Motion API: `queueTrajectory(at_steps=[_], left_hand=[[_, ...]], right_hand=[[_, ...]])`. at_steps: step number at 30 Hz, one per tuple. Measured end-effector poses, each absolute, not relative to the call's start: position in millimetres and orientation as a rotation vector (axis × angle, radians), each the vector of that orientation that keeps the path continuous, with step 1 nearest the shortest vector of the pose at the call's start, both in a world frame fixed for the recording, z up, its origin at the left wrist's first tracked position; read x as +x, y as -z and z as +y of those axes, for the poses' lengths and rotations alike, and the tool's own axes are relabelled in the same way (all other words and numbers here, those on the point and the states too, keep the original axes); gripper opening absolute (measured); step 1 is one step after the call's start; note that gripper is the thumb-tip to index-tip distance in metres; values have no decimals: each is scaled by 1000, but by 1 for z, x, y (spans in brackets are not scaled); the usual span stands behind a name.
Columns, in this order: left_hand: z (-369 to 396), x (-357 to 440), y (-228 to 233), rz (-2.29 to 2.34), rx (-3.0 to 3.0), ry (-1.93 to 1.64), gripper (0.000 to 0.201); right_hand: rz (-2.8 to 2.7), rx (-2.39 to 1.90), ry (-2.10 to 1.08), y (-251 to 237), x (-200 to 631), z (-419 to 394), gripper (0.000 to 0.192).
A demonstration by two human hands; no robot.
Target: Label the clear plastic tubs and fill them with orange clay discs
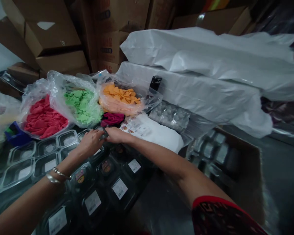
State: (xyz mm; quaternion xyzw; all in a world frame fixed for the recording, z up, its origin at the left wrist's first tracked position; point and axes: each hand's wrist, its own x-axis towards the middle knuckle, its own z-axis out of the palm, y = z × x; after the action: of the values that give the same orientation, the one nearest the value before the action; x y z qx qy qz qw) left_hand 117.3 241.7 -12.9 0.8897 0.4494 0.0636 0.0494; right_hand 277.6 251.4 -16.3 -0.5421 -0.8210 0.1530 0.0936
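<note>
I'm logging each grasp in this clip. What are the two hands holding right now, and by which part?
The left hand and right hand meet on something small over the black containers. Blur hides what it is and where it is gripped.

left hand (91, 141) | right hand (116, 134) | arms outstretched, fingertips meeting

We see glossy, crinkled clear plastic bags (56, 85) around matt, crumpled-looking red pieces (42, 119), green pieces (84, 104) and orange pieces (121, 94). The clear plastic trays (26, 160) shine, and the black containers (107, 182) carry matt white paper labels (120, 188). Behind lie smooth white plastic sacks (198, 62) with a soft sheen and matt brown cardboard boxes (54, 39). Shiny metal bangles (56, 174) ring our left wrist.
</note>
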Motion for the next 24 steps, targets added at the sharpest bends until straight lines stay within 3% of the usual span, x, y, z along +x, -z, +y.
queueTrajectory(at_steps=[4, 7, 11, 16, 24], left_hand=[[239, 130, 2, 1322, 2708, -246, 35], [237, 165, -2, 1171, 2707, -204, 34], [234, 223, 13, 953, 2705, 16, 43], [231, 258, 30, 833, 2722, 244, 62], [233, 259, 13, 796, 2713, 184, 44]], right_hand=[[-2279, -1587, -364, -36, 338, 232, 27], [-2047, -1661, -227, -59, 402, 179, 32], [-1809, -1837, -273, -16, 439, 90, 41], [-1777, -1933, -329, 58, 407, 42, 75], [-1795, -1870, -393, 50, 413, 59, 60]])
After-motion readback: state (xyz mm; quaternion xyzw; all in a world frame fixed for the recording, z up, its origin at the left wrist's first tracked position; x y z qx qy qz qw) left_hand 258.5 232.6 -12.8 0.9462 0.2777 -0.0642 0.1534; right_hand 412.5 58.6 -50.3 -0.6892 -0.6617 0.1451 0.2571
